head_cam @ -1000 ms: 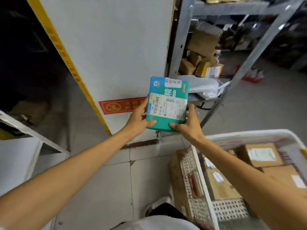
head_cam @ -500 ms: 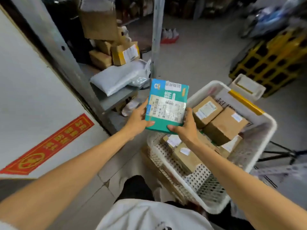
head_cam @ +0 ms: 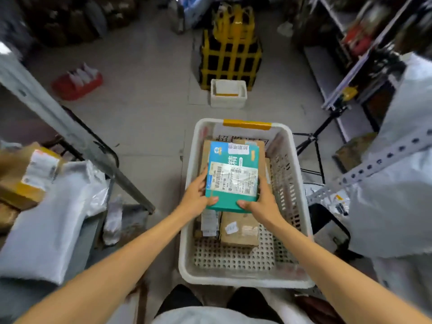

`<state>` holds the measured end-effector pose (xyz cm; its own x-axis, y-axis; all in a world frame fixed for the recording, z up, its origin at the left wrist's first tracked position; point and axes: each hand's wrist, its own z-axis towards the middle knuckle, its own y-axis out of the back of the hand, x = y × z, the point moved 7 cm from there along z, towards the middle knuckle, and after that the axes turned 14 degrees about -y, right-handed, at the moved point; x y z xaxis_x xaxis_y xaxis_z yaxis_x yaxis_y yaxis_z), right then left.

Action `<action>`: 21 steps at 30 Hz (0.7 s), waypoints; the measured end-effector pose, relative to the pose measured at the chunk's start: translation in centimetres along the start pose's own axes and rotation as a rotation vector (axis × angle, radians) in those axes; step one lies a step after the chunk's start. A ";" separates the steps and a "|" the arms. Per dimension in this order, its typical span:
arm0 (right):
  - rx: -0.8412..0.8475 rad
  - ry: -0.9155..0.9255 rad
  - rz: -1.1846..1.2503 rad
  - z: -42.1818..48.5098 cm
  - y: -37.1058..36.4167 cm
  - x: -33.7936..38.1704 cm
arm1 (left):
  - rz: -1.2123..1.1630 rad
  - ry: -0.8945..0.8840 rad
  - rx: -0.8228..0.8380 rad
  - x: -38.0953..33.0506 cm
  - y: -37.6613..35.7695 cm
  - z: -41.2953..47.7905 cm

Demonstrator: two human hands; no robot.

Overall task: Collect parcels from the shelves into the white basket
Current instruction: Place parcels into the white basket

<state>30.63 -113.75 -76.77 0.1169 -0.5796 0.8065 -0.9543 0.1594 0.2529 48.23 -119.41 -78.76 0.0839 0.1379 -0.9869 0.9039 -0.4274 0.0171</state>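
While teal parcel (head_cam: 233,164) is held over white basket (head_cam: 243,280), above brown boxes (head_cam: 239,230), left hand (head_cam: 196,197) and right hand (head_cam: 261,203) each grip near corner, thumbs on top. Likely light, stiff, flat carton; glossy label maybe slippery, so side edges suit best. Long axis points away from person, label face up.

teal parcel (head_cam: 232,176) | label up, above brown boxes | white basket (head_cam: 245,278) | on floor
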 end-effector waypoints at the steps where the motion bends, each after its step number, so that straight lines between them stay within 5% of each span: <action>1: -0.024 -0.010 0.005 0.4 0.1 -0.1 | 0.001 0.011 0.028 0.2 0.0 0.6; 21: 0.039 -0.183 0.039 12.2 -1.6 0.1 | 0.026 0.137 -0.027 3.4 2.5 9.5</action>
<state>28.79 -123.84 -83.64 0.0314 -0.7097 0.7038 -0.9675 0.1551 0.1996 46.76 -128.53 -83.56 0.1623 0.2489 -0.9548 0.9114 -0.4087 0.0484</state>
